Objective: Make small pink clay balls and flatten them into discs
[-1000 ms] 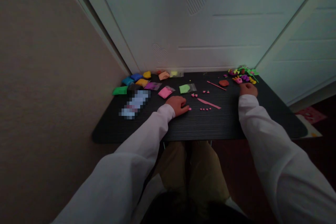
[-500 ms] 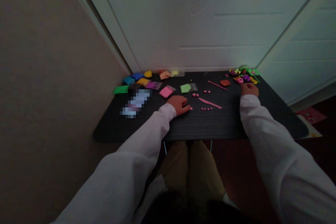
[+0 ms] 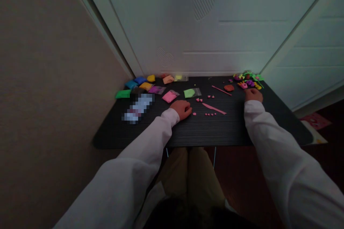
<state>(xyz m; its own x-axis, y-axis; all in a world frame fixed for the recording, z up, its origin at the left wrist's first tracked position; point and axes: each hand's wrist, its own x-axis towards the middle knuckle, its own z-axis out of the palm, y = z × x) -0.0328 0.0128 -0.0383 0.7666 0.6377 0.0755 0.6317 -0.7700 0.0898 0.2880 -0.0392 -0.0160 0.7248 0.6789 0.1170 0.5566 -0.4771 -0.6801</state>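
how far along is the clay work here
Done, it seems: four pink balls in a row and the colourful shaped pieces. In hand: nothing clearly visible; the left hand is beside a loose pink bit, the right hand by those pieces. Apparently left: the bagged pink clay, unshaped.

Packets (image 3: 170, 96) left, shaped pieces (image 3: 249, 83) right rear on the table (image 3: 215, 132)
4 balls (image 3: 208, 114) lie in a row before the knife (image 3: 214, 108); behind it, the stick (image 3: 221, 90), the lump (image 3: 229, 88) behind the stick's right end.
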